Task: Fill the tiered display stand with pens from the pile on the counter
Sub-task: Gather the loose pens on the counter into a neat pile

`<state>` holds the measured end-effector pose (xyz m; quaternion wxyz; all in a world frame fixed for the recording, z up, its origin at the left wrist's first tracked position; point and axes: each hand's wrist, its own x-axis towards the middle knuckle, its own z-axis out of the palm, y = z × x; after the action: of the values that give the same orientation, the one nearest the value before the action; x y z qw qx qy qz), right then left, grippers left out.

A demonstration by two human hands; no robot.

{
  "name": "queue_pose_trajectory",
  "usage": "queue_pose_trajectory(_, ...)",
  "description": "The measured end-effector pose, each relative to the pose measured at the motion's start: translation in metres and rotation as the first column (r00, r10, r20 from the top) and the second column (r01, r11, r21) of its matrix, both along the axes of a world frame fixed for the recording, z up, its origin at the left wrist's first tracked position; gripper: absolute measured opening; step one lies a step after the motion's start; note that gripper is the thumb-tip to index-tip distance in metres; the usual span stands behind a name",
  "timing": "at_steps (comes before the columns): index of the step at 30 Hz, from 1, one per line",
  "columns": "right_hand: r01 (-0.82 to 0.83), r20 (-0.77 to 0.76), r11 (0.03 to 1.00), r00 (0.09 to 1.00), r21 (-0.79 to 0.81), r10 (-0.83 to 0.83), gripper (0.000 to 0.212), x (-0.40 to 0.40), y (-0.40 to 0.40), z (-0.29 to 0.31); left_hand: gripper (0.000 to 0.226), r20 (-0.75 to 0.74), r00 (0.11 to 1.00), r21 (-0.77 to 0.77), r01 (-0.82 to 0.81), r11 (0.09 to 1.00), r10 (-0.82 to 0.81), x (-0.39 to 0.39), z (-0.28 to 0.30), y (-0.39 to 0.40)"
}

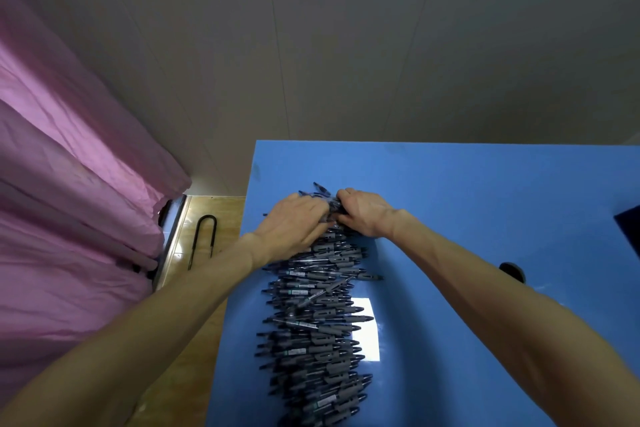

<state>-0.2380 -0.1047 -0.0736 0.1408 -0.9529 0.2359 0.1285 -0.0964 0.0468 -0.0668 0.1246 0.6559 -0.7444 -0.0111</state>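
Observation:
A long pile of dark grey pens runs down the middle of the blue counter, from its far part to the near edge. Both hands are at the far end of the pile. My left hand lies over the pens with its fingers curled around a bunch of them. My right hand grips the same bunch from the right, fingers curled, knuckles up. A few pen tips stick out beyond the hands. No display stand is in view.
A pink curtain hangs at the left above a tan floor with a black U-shaped bar. A dark flat object sits at the counter's right edge, a small dark round thing beside my right forearm. A grey wall stands behind.

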Motion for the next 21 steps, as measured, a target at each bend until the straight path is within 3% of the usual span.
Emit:
queue_pose_trajectory(4, 0.038, -0.004, 0.999, 0.999, 0.02, -0.038, 0.036, -0.008, 0.003, 0.001, 0.023, 0.047, 0.992, 0.1, 0.114, 0.988, -0.119, -0.03, -0.016, 0.02)
queue_pose_trajectory(8, 0.075, -0.013, 0.997, 0.997, 0.024, -0.075, 0.033, -0.016, 0.005, 0.002, 0.019, 0.07, 0.991, 0.132, 0.1, 0.986, -0.11, -0.039, -0.036, 0.034)
queue_pose_trajectory(14, 0.101, 0.003, 0.995, 0.995, 0.016, -0.101, 0.03, -0.019, 0.009, 0.0, 0.034, -0.023, 1.0, 0.048, 0.01, 0.999, -0.009, -0.044, -0.041, 0.044)
queue_pose_trajectory(18, 0.097, 0.046, 0.995, 0.994, 0.029, -0.098, 0.027, -0.02, 0.013, 0.006, 0.029, -0.112, 0.994, -0.037, -0.024, 0.999, 0.02, -0.044, -0.035, 0.054)
queue_pose_trajectory(21, 0.062, 0.069, 0.998, 0.996, 0.029, -0.064, 0.029, -0.022, 0.023, 0.01, 0.019, -0.182, 0.968, -0.142, -0.202, 0.969, 0.175, -0.038, -0.029, 0.062)
